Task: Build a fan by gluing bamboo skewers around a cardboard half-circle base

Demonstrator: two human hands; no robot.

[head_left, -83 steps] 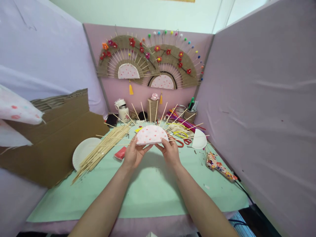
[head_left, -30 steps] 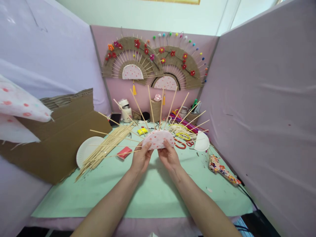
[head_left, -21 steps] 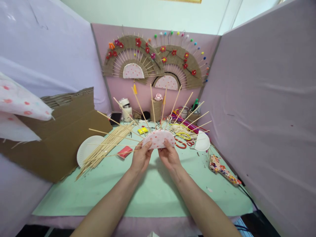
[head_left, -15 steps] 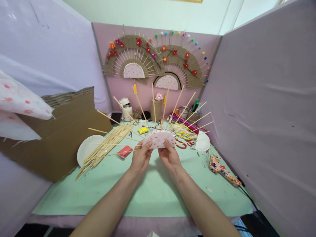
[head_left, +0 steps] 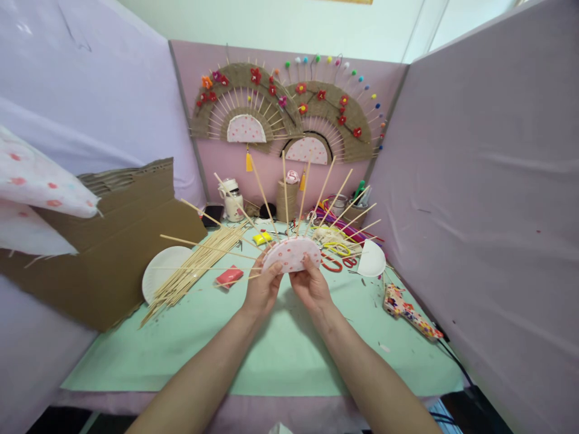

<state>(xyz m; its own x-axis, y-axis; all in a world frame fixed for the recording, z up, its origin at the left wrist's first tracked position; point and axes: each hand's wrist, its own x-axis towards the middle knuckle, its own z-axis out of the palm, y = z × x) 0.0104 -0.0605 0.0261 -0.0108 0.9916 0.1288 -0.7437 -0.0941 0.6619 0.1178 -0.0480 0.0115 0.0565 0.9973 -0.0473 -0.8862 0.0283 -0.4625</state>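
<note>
Both hands hold a half-round fan piece, white with pink dots, above the green mat. Several bamboo skewers radiate from its curved edge, pointing up and outward. My left hand pinches its lower left edge. My right hand pinches its lower right edge, thumb on the dotted face. The piece is tilted so its face looks up toward me.
A loose pile of skewers lies over a paper plate at left, by brown cardboard. A red block, red scissors, a half plate and a patterned glue gun surround my hands. Two finished fans hang on the back wall.
The fan piece has tipped back from upright to a flatter tilt, so its skewers stand higher. My hands stay on its lower edge, moved slightly away from me.
</note>
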